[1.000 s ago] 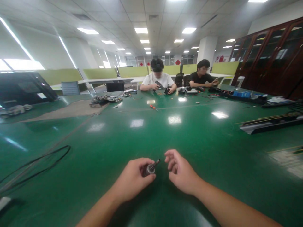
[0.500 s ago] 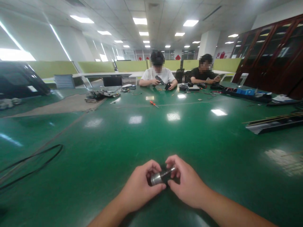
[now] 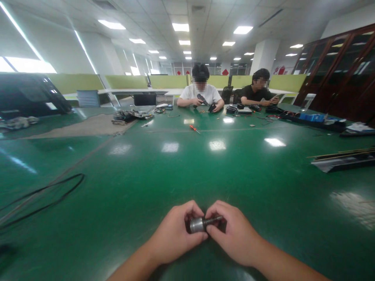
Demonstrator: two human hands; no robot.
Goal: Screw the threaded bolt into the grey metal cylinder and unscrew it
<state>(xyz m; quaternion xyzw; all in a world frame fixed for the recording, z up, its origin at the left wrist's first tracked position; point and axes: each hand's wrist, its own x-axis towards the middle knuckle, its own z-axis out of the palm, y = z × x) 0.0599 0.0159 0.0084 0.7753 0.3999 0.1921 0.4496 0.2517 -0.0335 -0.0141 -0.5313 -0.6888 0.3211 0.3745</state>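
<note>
Low in the middle of the view is a silvery metal cylinder (image 3: 197,225) with a thin, darker threaded-looking shaft (image 3: 213,220) pointing right. My left hand (image 3: 178,230) is closed around the cylinder, thumb below and fingers curled over the far side. My right hand (image 3: 234,230) is closed about the shaft end, its thumb and index fingertips at the neck where the shaft meets the cylinder. The part lies level just above or on the green table (image 3: 140,187); I cannot tell which. Fingers hide some of its far side.
An orange-handled screwdriver (image 3: 193,128) lies farther off. A black cable (image 3: 67,189) loops at left. A dark metal channel with thin rods (image 3: 340,160) sits at right. Electronic parts (image 3: 129,116) lie at the far left. Two people sit across, one holding a power drill (image 3: 202,99).
My right hand's thumb and fingers have closed in on the shaft near its neck. The part has turned more level. The whole view has shifted slightly.
</note>
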